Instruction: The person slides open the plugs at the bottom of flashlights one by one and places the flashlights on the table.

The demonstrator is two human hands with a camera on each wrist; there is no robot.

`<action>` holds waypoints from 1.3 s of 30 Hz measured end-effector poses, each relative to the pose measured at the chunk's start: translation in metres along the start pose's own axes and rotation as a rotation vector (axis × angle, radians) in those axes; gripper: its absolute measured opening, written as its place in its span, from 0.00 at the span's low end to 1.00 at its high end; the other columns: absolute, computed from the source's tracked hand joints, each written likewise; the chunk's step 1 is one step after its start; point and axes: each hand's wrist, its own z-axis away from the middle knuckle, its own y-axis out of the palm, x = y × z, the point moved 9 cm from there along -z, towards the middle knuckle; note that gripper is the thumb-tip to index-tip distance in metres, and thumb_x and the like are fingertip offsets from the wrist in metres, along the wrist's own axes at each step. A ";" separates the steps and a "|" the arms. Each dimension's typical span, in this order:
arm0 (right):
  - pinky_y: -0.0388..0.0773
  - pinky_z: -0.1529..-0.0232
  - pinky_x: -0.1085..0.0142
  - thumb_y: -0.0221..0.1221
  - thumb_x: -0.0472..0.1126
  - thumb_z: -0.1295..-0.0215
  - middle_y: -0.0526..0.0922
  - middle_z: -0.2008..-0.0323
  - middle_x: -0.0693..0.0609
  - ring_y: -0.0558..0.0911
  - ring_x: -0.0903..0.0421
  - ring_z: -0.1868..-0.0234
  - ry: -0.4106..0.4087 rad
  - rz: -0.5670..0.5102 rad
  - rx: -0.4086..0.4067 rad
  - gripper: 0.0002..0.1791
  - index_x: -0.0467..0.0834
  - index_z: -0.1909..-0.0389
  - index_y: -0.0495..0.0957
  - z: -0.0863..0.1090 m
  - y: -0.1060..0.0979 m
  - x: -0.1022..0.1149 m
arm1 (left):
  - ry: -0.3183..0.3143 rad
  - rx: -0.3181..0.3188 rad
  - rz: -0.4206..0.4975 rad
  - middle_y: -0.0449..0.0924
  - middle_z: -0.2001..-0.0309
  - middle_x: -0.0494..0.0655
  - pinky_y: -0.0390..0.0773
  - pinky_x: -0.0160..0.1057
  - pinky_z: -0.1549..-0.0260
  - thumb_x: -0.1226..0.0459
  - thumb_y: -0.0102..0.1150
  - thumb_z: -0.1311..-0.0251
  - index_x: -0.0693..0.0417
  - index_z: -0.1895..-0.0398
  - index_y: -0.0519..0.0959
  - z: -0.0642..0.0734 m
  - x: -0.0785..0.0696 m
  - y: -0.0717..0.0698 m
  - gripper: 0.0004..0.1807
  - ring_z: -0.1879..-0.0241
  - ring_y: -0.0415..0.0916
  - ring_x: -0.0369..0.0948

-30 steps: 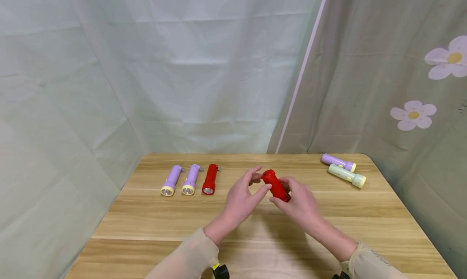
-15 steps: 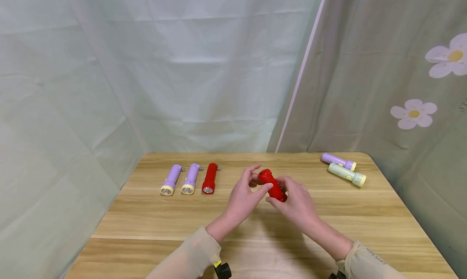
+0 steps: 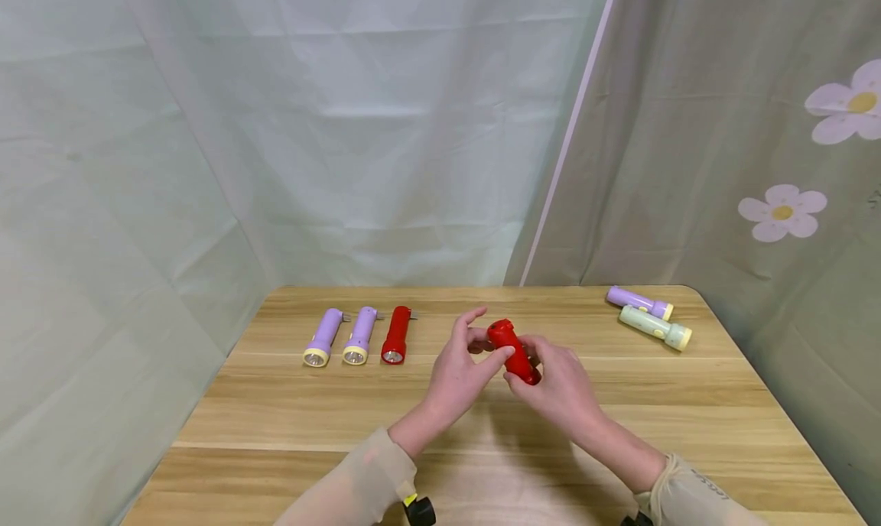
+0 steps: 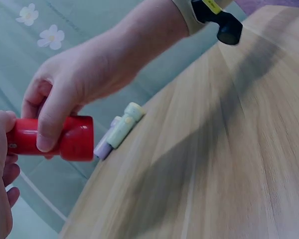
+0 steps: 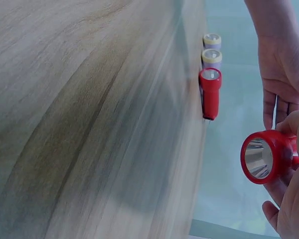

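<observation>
Bare wood is lying open on the table (image 3: 482, 465) between the hands and its near edge, and on both sides of them. The right hand (image 3: 559, 388) is curling its fingers and thumb around the body of a red flashlight (image 3: 511, 350), holding it off the tabletop. The left hand (image 3: 460, 369) is meeting it from the left, thumb pressing on the far end, fingers loosely bent. 3 flashlights (image 3: 355, 336) are lying in a row further left; 2 more (image 3: 647, 318) are lying far right.
</observation>
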 end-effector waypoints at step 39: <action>0.75 0.49 0.50 0.77 0.42 0.49 0.88 0.59 0.55 0.84 0.58 0.63 -0.170 0.130 -0.092 0.29 0.45 0.45 0.82 -0.002 -0.008 0.019 | 0.075 -0.091 0.076 0.83 0.54 0.37 0.78 0.55 0.52 0.47 0.68 0.36 0.38 0.39 0.69 0.010 0.003 -0.001 0.27 0.57 0.79 0.39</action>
